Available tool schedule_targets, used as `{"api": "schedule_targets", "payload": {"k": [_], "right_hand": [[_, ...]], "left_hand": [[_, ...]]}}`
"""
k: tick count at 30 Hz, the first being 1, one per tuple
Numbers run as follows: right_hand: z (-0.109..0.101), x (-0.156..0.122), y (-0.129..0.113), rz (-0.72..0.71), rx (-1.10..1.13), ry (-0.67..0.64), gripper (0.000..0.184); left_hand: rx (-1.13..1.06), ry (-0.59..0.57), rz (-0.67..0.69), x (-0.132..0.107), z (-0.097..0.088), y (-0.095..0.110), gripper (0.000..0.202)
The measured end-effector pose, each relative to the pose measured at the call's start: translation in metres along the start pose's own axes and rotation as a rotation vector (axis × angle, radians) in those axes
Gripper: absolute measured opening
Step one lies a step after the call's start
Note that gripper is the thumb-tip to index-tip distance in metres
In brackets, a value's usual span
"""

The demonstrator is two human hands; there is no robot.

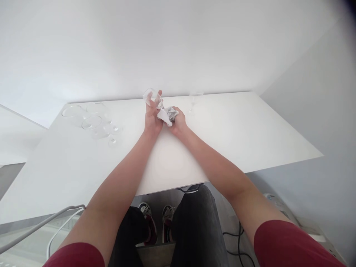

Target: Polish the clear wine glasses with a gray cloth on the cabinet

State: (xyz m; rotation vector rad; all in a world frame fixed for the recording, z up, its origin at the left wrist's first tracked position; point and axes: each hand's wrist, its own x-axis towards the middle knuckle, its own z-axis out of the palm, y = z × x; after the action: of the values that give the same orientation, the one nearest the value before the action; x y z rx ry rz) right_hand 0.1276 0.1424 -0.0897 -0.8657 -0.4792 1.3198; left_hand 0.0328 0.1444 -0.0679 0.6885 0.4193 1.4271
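My left hand (152, 118) is closed round a clear stemmed glass (149, 94), whose bowl tilts up and to the left. A crumpled white-grey cloth (167, 115) is bunched in my right hand (180, 120). The cloth covers the lower end of the glass, so its foot is hidden. Both hands meet above the far middle of the white table (175, 159). To the right, near the back edge, another clear stemmed glass (195, 97) is faintly visible.
Several clear stemmed glasses (93, 121) are grouped at the table's back left. A white wall (178, 44) rises behind the table. Grey and white tubes (41, 226) curve at the lower left. Black cables (238, 241) lie on the floor at the right.
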Motion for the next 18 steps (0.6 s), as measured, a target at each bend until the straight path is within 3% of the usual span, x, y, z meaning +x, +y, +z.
{"api": "schedule_targets", "payload": {"k": [3,5,11,18], "right_hand": [[0.005,-0.005,-0.002,0.056,0.14,-0.03,0.031],[0.006,-0.01,-0.004,0.011,0.135,-0.098,0.03],[0.008,-0.027,-0.01,-0.123,0.039,-0.297,0.035],[0.003,-0.014,-0.009,-0.202,0.015,-0.195,0.034]], "left_hand": [[0.015,-0.021,0.042,0.002,-0.002,-0.002,0.027],[0.004,-0.05,0.056,0.002,-0.003,-0.001,0.025],[0.015,0.005,0.027,0.0,0.001,0.006,0.048],[-0.028,0.049,0.075,0.008,-0.005,0.002,0.039]]}}
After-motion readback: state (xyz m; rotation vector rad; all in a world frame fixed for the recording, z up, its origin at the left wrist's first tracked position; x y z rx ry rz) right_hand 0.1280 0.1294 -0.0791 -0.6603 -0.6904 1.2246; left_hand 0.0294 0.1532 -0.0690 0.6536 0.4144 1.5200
